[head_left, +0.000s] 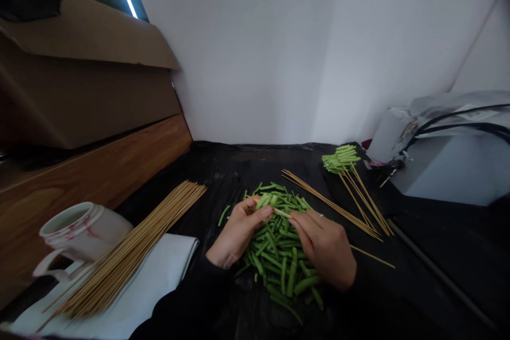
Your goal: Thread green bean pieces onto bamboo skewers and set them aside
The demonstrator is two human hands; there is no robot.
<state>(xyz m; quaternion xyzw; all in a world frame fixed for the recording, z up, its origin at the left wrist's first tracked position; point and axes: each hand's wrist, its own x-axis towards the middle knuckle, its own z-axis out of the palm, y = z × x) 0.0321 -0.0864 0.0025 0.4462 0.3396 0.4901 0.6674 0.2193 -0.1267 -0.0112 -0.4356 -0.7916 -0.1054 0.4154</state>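
Over a heap of cut green beans (274,255), my left hand (239,231) pinches a few short green bean pieces (266,201) between thumb and fingers. My right hand (324,244) is closed around a bamboo skewer (372,256), whose long end sticks out past the palm to the right. The front of that skewer meets the bean pieces at the left fingertips; its exact tip is hidden. Farther back on the right lie several skewers threaded with rows of bean pieces (340,158), their bare sticks pointing toward me. Several bare skewers (330,203) lie beside them.
At left, a big bundle of bamboo skewers (139,247) rests on a folded white cloth (169,260), against a tipped white mug (90,234). Black plastic sheeting (235,162) covers the table. A cardboard box (99,85) stands left, a pale bin (450,164) with black cables right.
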